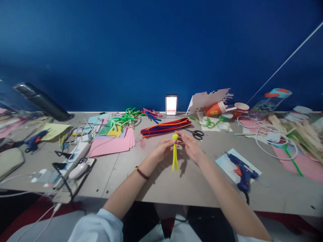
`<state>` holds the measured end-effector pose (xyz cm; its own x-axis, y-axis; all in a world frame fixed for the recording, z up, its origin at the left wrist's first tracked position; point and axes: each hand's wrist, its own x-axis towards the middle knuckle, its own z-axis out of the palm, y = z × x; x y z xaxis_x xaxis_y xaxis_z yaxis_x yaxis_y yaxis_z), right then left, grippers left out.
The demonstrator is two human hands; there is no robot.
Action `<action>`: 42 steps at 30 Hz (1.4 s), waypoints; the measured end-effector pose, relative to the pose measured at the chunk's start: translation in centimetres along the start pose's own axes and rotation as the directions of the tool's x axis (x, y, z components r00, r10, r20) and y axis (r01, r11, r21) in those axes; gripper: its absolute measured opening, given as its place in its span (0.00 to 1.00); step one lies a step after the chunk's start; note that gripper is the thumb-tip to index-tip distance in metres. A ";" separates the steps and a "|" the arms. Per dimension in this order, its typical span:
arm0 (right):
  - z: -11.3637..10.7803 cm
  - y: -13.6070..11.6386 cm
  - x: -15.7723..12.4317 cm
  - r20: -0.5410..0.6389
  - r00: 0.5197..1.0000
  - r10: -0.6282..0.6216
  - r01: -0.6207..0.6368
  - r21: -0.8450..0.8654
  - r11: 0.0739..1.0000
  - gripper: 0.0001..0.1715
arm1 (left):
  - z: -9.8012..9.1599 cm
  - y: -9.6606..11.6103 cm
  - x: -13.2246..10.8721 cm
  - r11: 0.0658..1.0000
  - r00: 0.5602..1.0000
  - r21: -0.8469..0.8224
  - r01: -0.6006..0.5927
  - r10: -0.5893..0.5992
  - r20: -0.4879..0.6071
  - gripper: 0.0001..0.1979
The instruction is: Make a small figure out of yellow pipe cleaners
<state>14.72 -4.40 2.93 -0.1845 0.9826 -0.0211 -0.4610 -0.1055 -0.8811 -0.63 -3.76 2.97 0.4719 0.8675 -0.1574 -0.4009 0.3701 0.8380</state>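
Note:
Both hands meet above the middle of the grey table [156,181]. My left hand [163,149] pinches a yellow pipe cleaner piece [175,156] just below its coiled top. My right hand [190,146] pinches the same piece from the other side near the top. The yellow strands hang down between the hands, above the tabletop. A beaded bracelet [141,173] is on my left wrist.
A bundle of coloured pipe cleaners [165,127] and black scissors [197,133] lie just behind the hands. A blue glue gun [242,173] rests on paper at the right. Pink paper sheets [113,144], green pipe cleaner shapes [122,121] and a power strip [75,156] sit left. A lit phone [171,105] leans against the blue wall.

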 end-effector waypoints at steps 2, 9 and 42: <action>0.0 0.1 -0.1 0.055 0.997 0.052 -0.055 0.043 0.998 0.22 | 0.0 0.0 -0.1 0.999 0.998 -0.021 0.046 -0.045 0.032 0.12; 0.3 0.1 -0.6 0.142 0.978 0.153 -0.167 0.087 0.982 0.20 | -0.2 -0.3 -0.2 0.983 0.982 -0.089 0.161 -0.151 0.113 0.13; 0.6 0.0 -1.1 0.202 0.947 0.251 -0.288 0.185 0.940 0.18 | 0.1 -0.7 -0.4 0.989 0.976 -0.057 0.137 -0.125 0.181 0.14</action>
<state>14.34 -5.56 3.22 -0.4653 0.8731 -0.1454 -0.5407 -0.4105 -0.7343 -0.49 -4.37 2.47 0.6525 0.7399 -0.1636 -0.3765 0.5038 0.7774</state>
